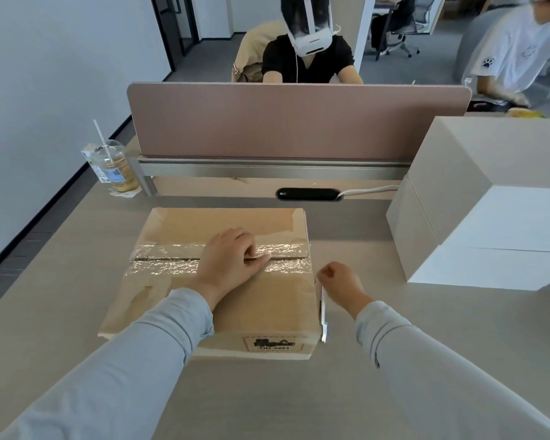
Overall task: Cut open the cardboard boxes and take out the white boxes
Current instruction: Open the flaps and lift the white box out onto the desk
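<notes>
Brown cardboard box [267,306] with a shiny taped seam sits mid-surface [267,395], and the left grip [227,263] lies right on that seam, fingers bent at the slit; clutching the flap or just pressing, I can't tell. Right grip [335,279] is fisted round a slim silver-white utility knife [323,312], which runs along the box's right edge. Stacked white rectangular boxes [502,217] crowd the far right, and there's open room near and left.

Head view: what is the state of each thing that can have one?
cardboard box, flaps closed, taped.
left hand, on the seam, fingers bent.
right hand, grips the knife.
knife, beside the cardboard box.
white boxes, closed, stacked.
cup, lidded, partly full.
</notes>
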The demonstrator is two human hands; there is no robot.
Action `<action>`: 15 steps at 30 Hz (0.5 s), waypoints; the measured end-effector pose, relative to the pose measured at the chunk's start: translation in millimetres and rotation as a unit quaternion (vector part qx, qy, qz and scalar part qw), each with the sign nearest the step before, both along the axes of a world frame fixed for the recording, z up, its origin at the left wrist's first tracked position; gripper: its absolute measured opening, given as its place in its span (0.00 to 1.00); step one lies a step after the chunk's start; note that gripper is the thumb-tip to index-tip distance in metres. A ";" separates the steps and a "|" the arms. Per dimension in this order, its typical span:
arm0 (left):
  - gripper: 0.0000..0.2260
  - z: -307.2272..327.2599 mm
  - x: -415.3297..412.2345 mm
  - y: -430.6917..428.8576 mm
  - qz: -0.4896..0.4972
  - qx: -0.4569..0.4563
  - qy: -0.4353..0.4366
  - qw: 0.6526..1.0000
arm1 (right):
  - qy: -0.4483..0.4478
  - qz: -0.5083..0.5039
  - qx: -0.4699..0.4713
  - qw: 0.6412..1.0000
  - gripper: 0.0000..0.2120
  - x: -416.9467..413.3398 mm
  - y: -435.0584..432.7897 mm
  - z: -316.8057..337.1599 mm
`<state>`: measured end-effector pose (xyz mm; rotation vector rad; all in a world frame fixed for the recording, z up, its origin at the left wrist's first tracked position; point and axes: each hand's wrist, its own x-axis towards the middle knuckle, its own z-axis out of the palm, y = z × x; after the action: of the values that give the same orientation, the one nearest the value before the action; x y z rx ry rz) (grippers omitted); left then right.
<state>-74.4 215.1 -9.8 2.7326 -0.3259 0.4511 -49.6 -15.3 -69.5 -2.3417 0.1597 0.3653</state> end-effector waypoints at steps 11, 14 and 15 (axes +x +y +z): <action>0.17 4.7 -28.9 19.1 0.052 0.018 0.048 0.997 | -0.038 -0.015 0.153 0.987 0.14 17.4 27.6 58.6; 0.18 7.0 -36.7 19.5 0.050 0.071 0.031 0.996 | -0.012 -0.018 0.165 0.986 0.16 19.0 28.0 63.0; 0.17 8.6 -38.7 19.8 0.050 0.097 0.030 0.994 | -0.009 -0.017 0.164 0.986 0.17 19.1 28.1 65.1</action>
<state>-113.1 234.9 -1.3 2.9560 -0.2291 0.3818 -30.5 12.8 -4.4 -2.0147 0.1201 0.3271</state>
